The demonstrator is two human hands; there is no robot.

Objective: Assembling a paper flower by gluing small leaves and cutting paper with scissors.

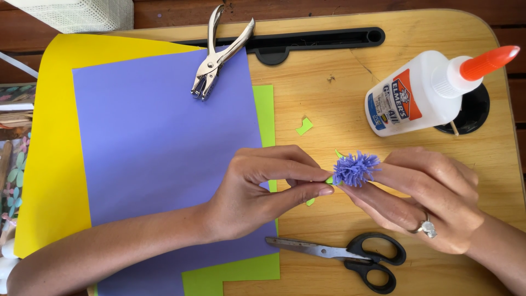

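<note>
While my right hand [427, 197] holds the purple paper flower [355, 168] up over the wooden table [329, 115], my left hand [263, 189] pinches a green strip [329, 180] at its base; I judge I'm fitting it, and next must press it snug.

A single head-worn camera looks steeply down, close over the wooden lap table [329, 109] from its near edge.
</note>
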